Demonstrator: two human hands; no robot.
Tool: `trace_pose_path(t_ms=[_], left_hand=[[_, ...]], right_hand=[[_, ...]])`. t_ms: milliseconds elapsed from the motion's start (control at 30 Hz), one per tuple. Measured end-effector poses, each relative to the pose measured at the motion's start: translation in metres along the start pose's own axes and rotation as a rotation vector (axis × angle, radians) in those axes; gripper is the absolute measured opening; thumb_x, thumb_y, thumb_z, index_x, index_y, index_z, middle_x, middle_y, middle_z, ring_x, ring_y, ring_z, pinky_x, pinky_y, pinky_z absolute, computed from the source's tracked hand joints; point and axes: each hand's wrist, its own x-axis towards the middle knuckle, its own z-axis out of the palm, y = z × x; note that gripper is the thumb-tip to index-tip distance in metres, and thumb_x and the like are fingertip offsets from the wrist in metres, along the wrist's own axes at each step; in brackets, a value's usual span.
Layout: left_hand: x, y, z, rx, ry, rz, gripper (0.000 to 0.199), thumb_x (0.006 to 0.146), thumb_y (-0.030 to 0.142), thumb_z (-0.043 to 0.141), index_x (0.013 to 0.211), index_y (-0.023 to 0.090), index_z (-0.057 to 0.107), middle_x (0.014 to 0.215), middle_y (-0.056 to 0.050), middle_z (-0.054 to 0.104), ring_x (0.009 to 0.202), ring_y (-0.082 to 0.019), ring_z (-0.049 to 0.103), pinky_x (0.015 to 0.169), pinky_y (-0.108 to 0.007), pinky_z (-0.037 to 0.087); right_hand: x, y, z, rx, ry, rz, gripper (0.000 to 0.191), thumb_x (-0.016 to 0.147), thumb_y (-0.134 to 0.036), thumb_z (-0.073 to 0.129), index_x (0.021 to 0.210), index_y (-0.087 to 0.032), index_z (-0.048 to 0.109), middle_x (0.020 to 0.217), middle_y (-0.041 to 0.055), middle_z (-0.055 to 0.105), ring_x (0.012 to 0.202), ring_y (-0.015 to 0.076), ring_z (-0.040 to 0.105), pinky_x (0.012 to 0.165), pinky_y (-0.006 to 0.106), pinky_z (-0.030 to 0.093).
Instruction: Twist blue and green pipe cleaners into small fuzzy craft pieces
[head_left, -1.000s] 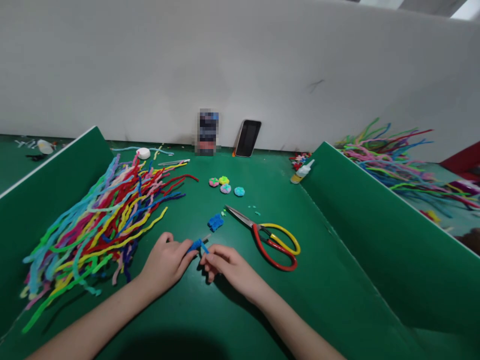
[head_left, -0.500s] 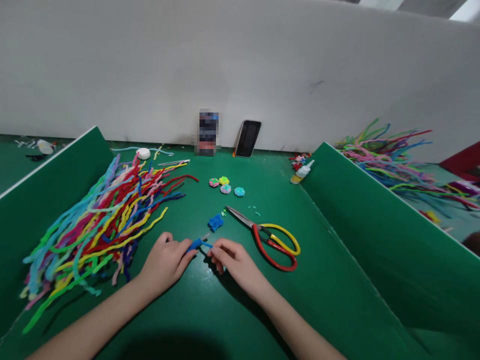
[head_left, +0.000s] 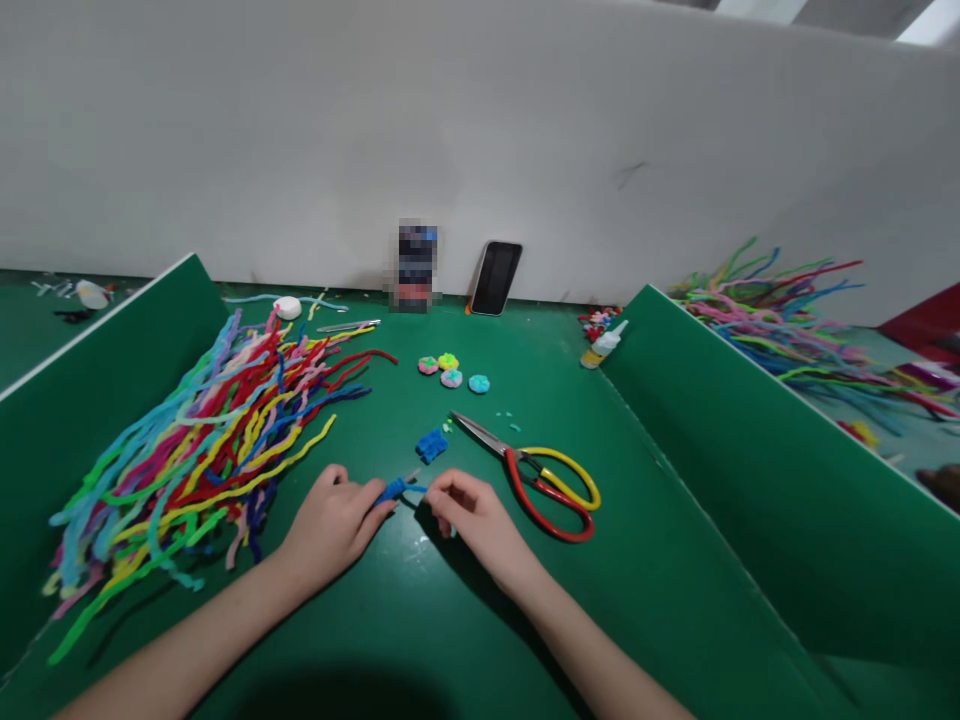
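My left hand (head_left: 337,515) pinches a blue pipe cleaner (head_left: 391,489) that is coiled around a thin rod (head_left: 411,474), whose tip shows past the fingers. The free end of that pipe cleaner runs to my right hand (head_left: 474,522), which grips it between thumb and fingertips. Just beyond the hands lies a blue fuzzy piece (head_left: 431,446). Large scissors (head_left: 529,465) with one red and one yellow handle rest to the right of it, blades pointing away to the left. Farther back sit several small fuzzy flower-like discs (head_left: 451,378) in pink, yellow and blue.
A heap of coloured pipe cleaners (head_left: 225,430) covers the left side. A small glue bottle (head_left: 604,345) leans by the right green divider (head_left: 720,470). A phone (head_left: 496,277) stands against the white wall, with tweezers (head_left: 349,326) and a white round object (head_left: 287,307) farther left.
My right hand has shifted slightly to the right, and the blue strand between the hands looks straighter. My left hand stays in place.
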Motion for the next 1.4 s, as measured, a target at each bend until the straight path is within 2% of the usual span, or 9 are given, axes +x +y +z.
trace_pose_path(t_ms=[400, 633, 967, 1400], left_hand=[[-0.0005, -0.0002, 0.0007, -0.007, 0.008, 0.005, 0.037, 0.085, 0.032, 0.024, 0.066, 0.017, 0.051, 0.043, 0.0, 0.05, 0.047, -0.014, 0.041, 0.055, -0.025, 0.031], [-0.0014, -0.0014, 0.0031, -0.063, -0.044, 0.04, 0.036, 0.086, 0.031, 0.024, 0.071, 0.016, 0.052, 0.047, 0.0, 0.053, 0.045, -0.013, 0.044, 0.057, -0.026, 0.032], [-0.002, -0.0008, 0.0031, -0.09, -0.056, 0.068, 0.035, 0.086, 0.03, 0.024, 0.073, 0.016, 0.053, 0.049, 0.0, 0.053, 0.046, -0.013, 0.046, 0.057, -0.026, 0.032], [-0.0021, -0.0003, 0.0032, -0.115, -0.034, 0.115, 0.036, 0.086, 0.03, 0.024, 0.071, 0.016, 0.053, 0.05, 0.0, 0.053, 0.046, -0.012, 0.045, 0.056, -0.025, 0.031]], right_hand=[[0.0005, 0.0014, -0.0011, -0.014, 0.008, -0.008, 0.02, 0.066, -0.035, 0.05, 0.06, -0.017, 0.046, 0.049, -0.0059, 0.04, 0.044, 0.0067, 0.038, 0.045, 0.02, 0.031], [0.001, 0.0009, -0.0022, -0.051, 0.048, -0.033, 0.018, 0.066, -0.033, 0.049, 0.059, -0.017, 0.045, 0.048, -0.006, 0.038, 0.045, 0.0073, 0.037, 0.045, 0.02, 0.03], [0.002, 0.0008, -0.0042, -0.08, 0.051, -0.051, 0.017, 0.067, -0.032, 0.047, 0.06, -0.017, 0.045, 0.049, -0.0056, 0.038, 0.047, 0.0076, 0.037, 0.046, 0.02, 0.031], [0.0027, -0.0012, -0.0062, -0.079, 0.062, -0.05, 0.017, 0.066, -0.033, 0.047, 0.059, -0.017, 0.044, 0.051, -0.0054, 0.038, 0.047, 0.008, 0.038, 0.047, 0.021, 0.031]])
